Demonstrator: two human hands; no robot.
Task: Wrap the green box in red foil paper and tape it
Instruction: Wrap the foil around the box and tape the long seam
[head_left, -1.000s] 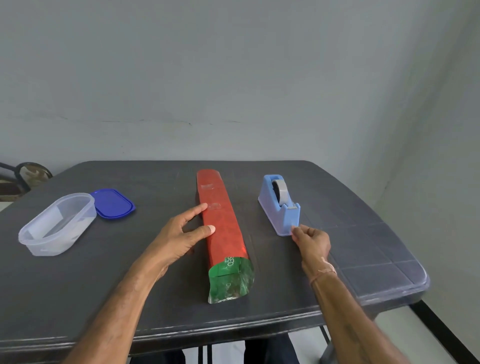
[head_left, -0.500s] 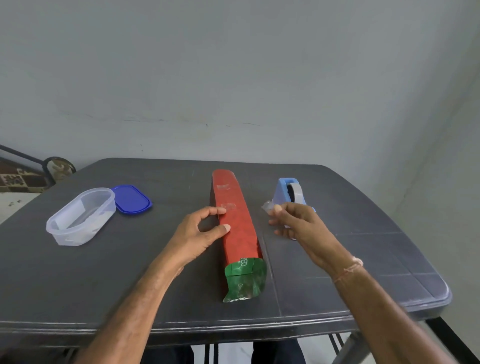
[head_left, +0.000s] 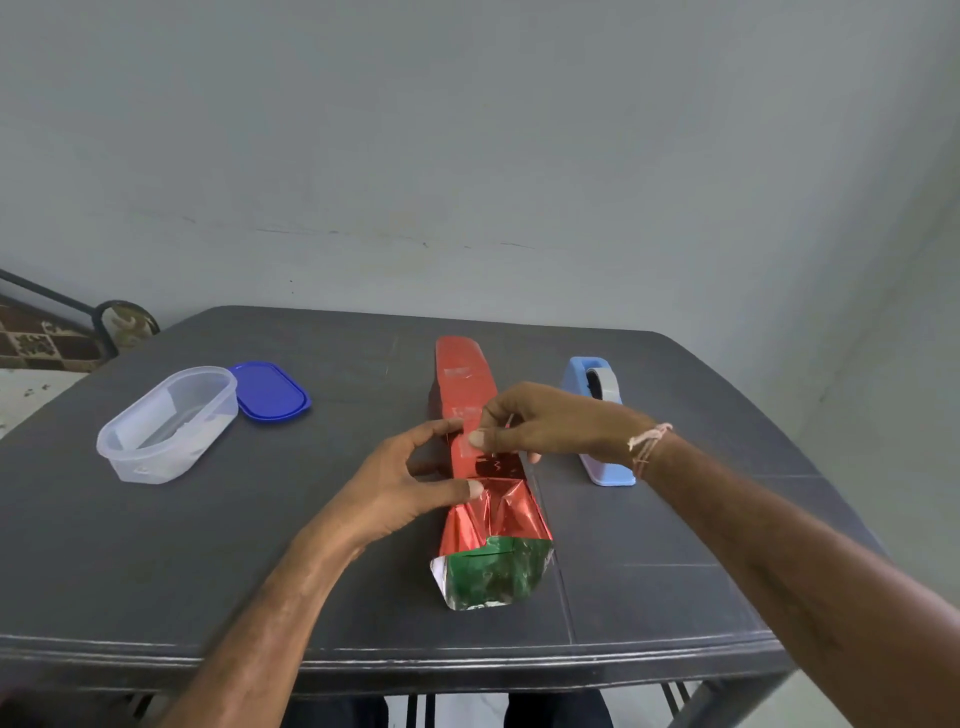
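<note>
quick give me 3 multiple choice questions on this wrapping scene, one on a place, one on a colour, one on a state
1. Relative to the wrapped box, the tape dispenser stands: A) to its left B) to its right C) on top of it
2. The lid beside the clear container is: A) blue B) yellow C) white
3. The right hand is: A) flat on the table B) pinching a tape strip over the box C) holding the dispenser

B: it stands on the box's right side. A: its top is deep blue. B: thumb and forefinger meet on the strip.
</note>
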